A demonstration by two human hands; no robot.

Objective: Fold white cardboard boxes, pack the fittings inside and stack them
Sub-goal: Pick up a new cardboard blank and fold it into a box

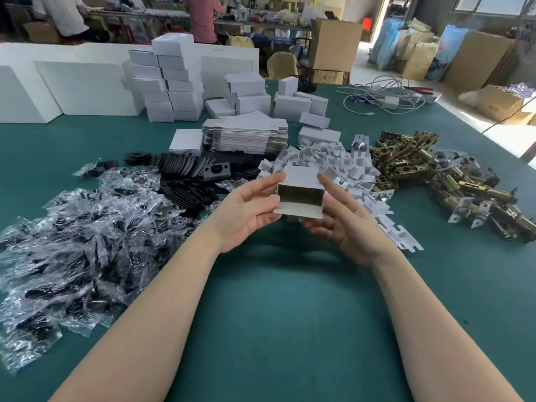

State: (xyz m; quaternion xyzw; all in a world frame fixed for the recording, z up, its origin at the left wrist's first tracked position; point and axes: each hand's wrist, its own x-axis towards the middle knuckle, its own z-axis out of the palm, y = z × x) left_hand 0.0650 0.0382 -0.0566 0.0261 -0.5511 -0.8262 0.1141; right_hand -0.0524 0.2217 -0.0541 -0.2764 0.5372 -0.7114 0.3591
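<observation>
White cardboard box (pixel 300 188) is up above the green table (pixel 275 314), held between two hands, with its open end facing the camera and a flap hanging down at the front; left hand (pixel 246 210) holds the left side of the box, its fingers mostly straight and a little spread, thumb up near the top edge; right hand (pixel 342 219) holds the right side, fingers a little bent under and beside the box; behind the box lies a heap of small white card pieces (pixel 342 166); a pile of flat unfolded boxes (pixel 246 137) sits further back; brass metal fittings (pixel 435 169) are piled on the right; black plates (pixel 185 169) lie on the left, next to lots of little clear bags (pixel 81 233); folded white boxes are stacked (pixel 168 82) at the back.
</observation>
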